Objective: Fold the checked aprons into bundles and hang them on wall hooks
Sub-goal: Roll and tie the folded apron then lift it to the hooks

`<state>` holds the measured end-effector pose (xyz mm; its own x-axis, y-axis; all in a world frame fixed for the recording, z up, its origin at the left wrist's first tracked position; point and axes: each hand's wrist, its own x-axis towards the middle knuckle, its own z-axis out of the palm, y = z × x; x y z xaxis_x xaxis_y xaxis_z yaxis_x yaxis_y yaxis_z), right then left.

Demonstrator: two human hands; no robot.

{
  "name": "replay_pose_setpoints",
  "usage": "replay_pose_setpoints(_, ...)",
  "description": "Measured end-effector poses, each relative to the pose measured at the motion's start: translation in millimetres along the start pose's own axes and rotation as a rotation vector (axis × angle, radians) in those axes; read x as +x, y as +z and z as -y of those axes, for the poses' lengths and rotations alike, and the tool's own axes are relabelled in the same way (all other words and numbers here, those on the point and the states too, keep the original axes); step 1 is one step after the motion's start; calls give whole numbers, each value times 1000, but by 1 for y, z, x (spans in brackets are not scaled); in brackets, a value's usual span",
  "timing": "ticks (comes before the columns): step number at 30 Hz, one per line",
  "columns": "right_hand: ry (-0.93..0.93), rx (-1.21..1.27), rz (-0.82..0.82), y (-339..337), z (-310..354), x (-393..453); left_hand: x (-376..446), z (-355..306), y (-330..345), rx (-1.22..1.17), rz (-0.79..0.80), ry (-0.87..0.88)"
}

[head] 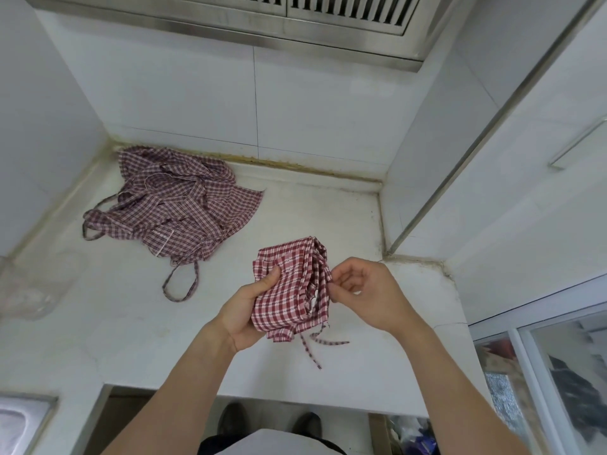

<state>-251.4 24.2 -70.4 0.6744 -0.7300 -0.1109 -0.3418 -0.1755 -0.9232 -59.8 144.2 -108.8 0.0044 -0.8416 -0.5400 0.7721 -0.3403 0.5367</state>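
Two checked aprons are in view, and the scene is read from its left edge across. At the far left a clear plastic bag (31,284) lies crumpled on the white counter (138,339), and the corner of a steel sink (19,421) shows at the bottom edge. Further along, the unfolded apron (174,205) is heaped loosely near the back wall, its straps trailing toward the front; it appears to have been left there to wait its turn. Right of centre, the folded apron (290,290) is held just above the counter as a thick, layered bundle. It is cupped from below by the left hand (244,313), the thumb pressed flat on the top face and the other fingers curled underneath, so that the stacked folds are kept from springing open. The bundle's right edge is pinched between thumb and fingertips of the right hand (364,290), probably to tuck a layer in or to find a strap; two thin ties (323,343) hang free below. The folding is judged nearly complete, with tying and hanging left to do. No wall hooks can be seen, only the tiled wall (295,110) and a steel vent hood (262,18) above.
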Motion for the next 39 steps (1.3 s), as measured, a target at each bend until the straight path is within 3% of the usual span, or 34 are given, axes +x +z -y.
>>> replay_pose_setpoints(8,3,-19,-110,3,12,-1,-7,-1,8,-127,47,29)
replay_pose_setpoints(14,50,-52,-98,-1,25,-3,-13,-11,13,-198,50,97)
replay_pose_setpoints(32,-78,2,-152,33,42,5,-27,-31,36,-94,159,95)
replay_pose_setpoints(36,148,311,9,26,52,-3,-22,-36,32,82,125,123)
replay_pose_setpoints(39,390,623,72,14,51,-6,-19,-39,32,363,65,151)
